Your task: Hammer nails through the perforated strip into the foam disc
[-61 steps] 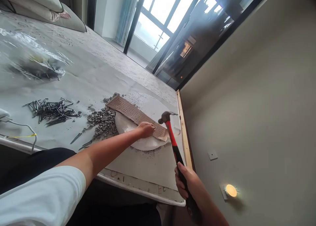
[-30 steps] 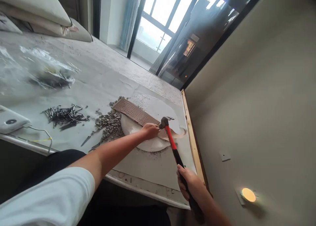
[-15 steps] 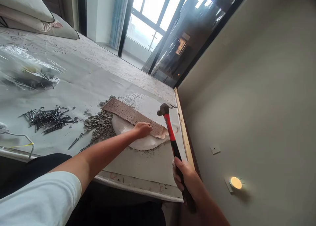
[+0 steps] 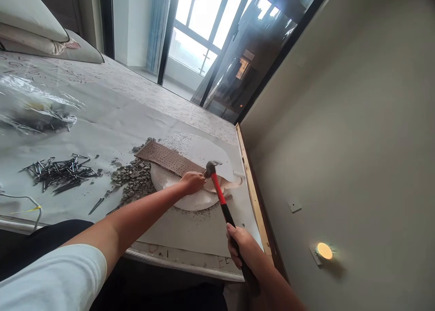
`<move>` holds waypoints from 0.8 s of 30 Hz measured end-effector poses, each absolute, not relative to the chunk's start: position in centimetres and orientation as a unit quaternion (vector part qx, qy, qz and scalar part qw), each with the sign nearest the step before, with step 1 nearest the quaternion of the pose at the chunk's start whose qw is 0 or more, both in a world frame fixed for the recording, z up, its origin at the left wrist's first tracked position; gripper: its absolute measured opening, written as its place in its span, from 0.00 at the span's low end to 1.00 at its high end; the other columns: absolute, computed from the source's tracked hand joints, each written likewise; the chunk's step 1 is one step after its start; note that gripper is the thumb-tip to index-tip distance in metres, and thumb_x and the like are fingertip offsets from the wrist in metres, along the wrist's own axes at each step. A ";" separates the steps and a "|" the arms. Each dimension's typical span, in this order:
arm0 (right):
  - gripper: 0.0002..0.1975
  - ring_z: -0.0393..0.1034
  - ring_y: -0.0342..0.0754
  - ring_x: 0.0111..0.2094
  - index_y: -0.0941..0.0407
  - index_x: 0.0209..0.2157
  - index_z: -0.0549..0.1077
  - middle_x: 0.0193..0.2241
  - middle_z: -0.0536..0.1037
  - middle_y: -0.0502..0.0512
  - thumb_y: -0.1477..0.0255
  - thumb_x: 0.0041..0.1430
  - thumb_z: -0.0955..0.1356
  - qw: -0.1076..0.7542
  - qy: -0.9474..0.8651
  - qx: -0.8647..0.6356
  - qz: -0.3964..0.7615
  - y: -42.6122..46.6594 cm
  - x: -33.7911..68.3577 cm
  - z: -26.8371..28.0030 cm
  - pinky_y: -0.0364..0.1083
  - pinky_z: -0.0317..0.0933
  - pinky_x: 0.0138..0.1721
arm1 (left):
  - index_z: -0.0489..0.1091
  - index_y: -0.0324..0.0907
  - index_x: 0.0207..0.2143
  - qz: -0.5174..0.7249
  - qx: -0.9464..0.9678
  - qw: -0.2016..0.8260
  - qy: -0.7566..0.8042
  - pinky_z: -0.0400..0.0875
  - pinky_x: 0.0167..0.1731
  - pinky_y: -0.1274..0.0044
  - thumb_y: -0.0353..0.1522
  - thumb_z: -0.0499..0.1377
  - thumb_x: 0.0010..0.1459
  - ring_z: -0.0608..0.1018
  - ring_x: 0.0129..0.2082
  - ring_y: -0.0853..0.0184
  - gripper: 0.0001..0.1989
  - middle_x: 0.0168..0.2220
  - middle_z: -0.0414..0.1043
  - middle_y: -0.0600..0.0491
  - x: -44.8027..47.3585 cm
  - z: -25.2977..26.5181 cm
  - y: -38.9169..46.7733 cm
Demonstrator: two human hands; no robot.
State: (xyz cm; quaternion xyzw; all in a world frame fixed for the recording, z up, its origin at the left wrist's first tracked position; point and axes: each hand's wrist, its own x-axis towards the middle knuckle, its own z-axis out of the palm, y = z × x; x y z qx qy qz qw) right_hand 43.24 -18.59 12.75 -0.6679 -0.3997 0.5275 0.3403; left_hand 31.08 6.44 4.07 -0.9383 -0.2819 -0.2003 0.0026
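The right hand [image 4: 245,251] has its fingers wrapped tight round the black grip of a hammer [image 4: 220,198], whose red shaft slants up and left; the steel head is down at the brown strip [image 4: 170,160], just beside the left hand's fingertips. The left hand [image 4: 192,182] rests on that strip with fingers pinched close together at the spot under the hammer head (whether they hold a nail there is too small to tell). The strip is perforated all over and lies across a white round slab [image 4: 190,198], its far end sticking out past the slab's rim.

Left of the slab sits a heap of grey rubble [image 4: 134,177], touching the slab's edge. Further left, well apart, lies a pile of dark nails [image 4: 57,170], with a few strays [image 4: 97,205] nearer the bed's edge. All of it rests on a pale sheet [image 4: 112,116] spread over the bed. A crumpled clear bag [image 4: 37,107] lies further back, pillows [image 4: 30,26] beyond it. A round lamp [image 4: 324,251] glows on the wall to the right.
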 end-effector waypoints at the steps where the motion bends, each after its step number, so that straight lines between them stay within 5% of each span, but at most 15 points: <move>1: 0.27 0.48 0.35 0.06 0.54 0.22 0.55 0.08 0.56 0.39 0.43 0.47 0.61 0.334 -0.400 -0.669 0.529 -18.6 43.3 12.7 0.39 0.42 0.08 | 0.73 0.38 0.26 -0.197 -0.939 0.007 -0.283 0.65 0.29 0.77 0.33 0.50 0.60 0.75 0.29 0.68 0.15 0.29 0.74 0.48 31.1 4.0 6.4; 17: 0.26 0.47 0.35 0.07 0.54 0.24 0.56 0.09 0.56 0.38 0.44 0.48 0.62 0.412 -0.364 -0.619 0.561 -18.5 43.7 13.2 0.38 0.44 0.08 | 0.72 0.37 0.26 -0.194 -0.940 0.005 -0.282 0.65 0.28 0.77 0.34 0.49 0.60 0.75 0.28 0.67 0.17 0.29 0.73 0.47 31.0 4.1 6.3; 24: 0.27 0.47 0.36 0.06 0.54 0.23 0.56 0.08 0.57 0.39 0.42 0.45 0.63 0.354 -0.357 -0.645 0.575 -18.1 44.2 12.6 0.38 0.43 0.07 | 0.73 0.38 0.27 -0.193 -0.939 0.013 -0.285 0.66 0.28 0.76 0.33 0.49 0.60 0.75 0.29 0.66 0.16 0.29 0.74 0.47 30.9 4.3 6.2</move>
